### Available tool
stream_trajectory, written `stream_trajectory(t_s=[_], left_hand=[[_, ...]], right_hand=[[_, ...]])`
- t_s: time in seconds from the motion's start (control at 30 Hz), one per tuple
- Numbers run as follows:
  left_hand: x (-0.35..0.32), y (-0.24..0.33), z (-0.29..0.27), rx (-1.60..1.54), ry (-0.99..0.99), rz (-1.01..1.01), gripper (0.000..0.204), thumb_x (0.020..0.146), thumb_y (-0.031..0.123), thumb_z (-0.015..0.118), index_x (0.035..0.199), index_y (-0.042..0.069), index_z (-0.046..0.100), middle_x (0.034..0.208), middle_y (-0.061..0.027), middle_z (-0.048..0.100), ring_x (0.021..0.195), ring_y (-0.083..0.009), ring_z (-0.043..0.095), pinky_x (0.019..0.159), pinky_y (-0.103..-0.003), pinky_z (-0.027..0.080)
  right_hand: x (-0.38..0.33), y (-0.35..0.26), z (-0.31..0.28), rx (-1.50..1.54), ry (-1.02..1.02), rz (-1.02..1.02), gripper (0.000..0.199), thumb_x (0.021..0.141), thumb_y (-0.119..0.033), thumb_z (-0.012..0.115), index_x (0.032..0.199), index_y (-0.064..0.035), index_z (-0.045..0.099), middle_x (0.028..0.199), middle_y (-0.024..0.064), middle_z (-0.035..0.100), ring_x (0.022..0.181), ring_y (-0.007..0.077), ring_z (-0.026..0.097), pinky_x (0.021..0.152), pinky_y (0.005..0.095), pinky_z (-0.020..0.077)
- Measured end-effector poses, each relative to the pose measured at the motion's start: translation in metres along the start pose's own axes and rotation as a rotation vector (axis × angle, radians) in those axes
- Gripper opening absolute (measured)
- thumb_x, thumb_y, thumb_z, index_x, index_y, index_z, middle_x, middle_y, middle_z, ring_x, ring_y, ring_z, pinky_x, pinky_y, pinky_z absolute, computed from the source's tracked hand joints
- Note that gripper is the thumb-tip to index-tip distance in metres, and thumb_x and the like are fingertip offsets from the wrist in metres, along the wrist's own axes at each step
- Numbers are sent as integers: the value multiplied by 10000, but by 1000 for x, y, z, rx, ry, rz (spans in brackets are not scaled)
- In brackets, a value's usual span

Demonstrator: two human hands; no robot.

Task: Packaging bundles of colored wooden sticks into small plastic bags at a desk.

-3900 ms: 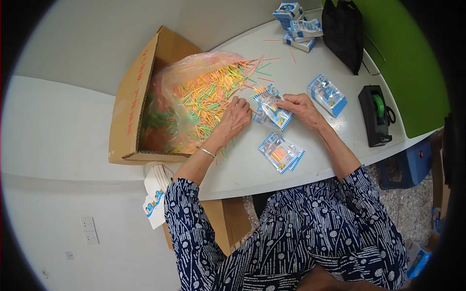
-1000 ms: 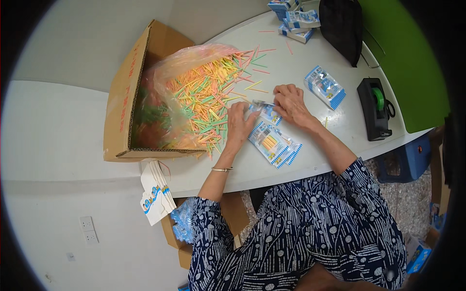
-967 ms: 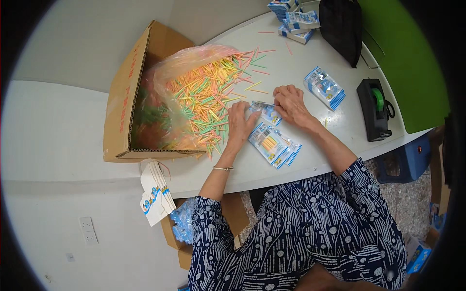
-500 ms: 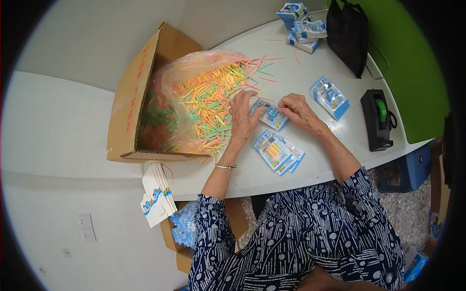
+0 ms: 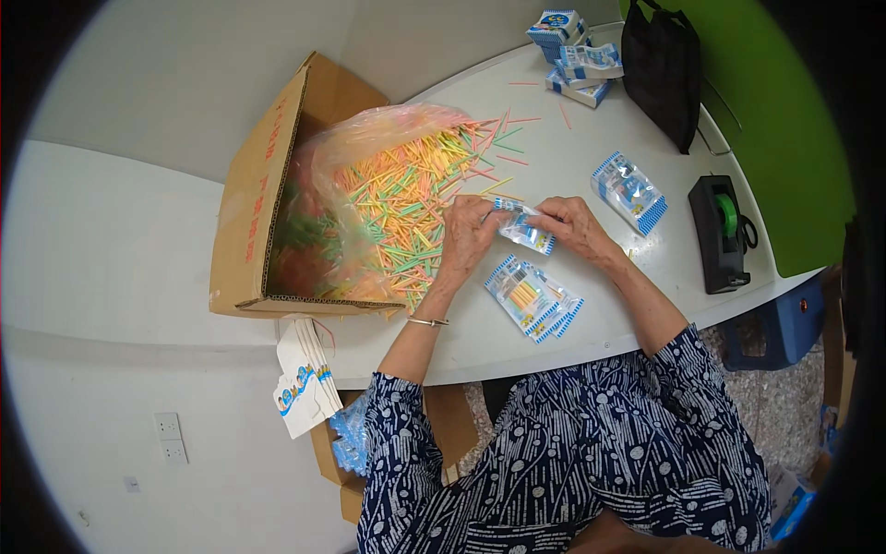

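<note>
Both hands have come back together over the middle of the bench (image 5: 554, 148) after the left one dipped toward the pile of coloured sticks (image 5: 406, 212) a moment ago. Now the left hand (image 5: 466, 235) and the right hand (image 5: 572, 226) share one small clear packet with a blue edge (image 5: 521, 228), each grip closed on an end of it, fingers pinched, holding it just above the benchtop. Whether any sticks have gone inside yet I cannot tell from here. The packet seems to be the one being filled, so I judge the work sits mid-cycle. The filled packets (image 5: 533, 297) lie just in front of the person, unchanged, and another packet (image 5: 629, 191) rests beyond the right hand, near the black tape dispenser (image 5: 720, 231). The cardboard box (image 5: 268, 185) with its plastic bag stays at the left
</note>
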State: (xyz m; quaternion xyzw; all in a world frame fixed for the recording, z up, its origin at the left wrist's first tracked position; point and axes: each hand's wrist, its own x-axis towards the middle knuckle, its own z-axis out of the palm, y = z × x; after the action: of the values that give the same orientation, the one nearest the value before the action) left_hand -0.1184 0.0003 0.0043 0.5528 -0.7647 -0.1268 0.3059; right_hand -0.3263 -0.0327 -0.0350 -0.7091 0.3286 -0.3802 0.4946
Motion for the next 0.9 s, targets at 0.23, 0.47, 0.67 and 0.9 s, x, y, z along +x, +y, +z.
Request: stream_trajectory(t_s=[0.23, 0.47, 0.67, 0.9], left_hand=[[60, -63, -17, 539, 229, -193, 332, 774, 335, 664, 803, 5, 674, 900, -142, 616, 978, -291, 501, 803, -437, 352], [96, -89, 2, 916, -30, -482, 330, 779, 281, 625, 948, 5, 689, 1175, -182, 508, 1096, -328, 411, 914, -496, 261], [114, -105, 12, 1084, -183, -693, 350, 815, 241, 562, 1096, 55, 659, 1253, -153, 488, 1163, -313, 382, 932, -496, 238], [114, -107, -2, 988, -205, -790, 300, 848, 183, 528, 1093, 68, 659, 1259, -141, 499, 1182, -302, 375, 931, -491, 244]], right_hand=[[3, 3, 3, -39, 56, 27, 306, 858, -227, 595, 732, 49, 557, 600, 101, 458, 571, 152, 400, 549, 328, 345], [1, 11, 2, 25, 22, 60, 267, 858, -206, 617, 829, 60, 620, 708, 90, 556, 654, 124, 471, 586, 290, 371], [4, 8, 3, 7, 24, 21, 271, 855, -211, 611, 818, 57, 616, 706, 105, 560, 644, 156, 479, 592, 304, 380], [4, 11, 5, 25, 55, -13, 275, 844, -229, 591, 768, 36, 601, 667, 140, 546, 606, 225, 489, 585, 354, 388]])
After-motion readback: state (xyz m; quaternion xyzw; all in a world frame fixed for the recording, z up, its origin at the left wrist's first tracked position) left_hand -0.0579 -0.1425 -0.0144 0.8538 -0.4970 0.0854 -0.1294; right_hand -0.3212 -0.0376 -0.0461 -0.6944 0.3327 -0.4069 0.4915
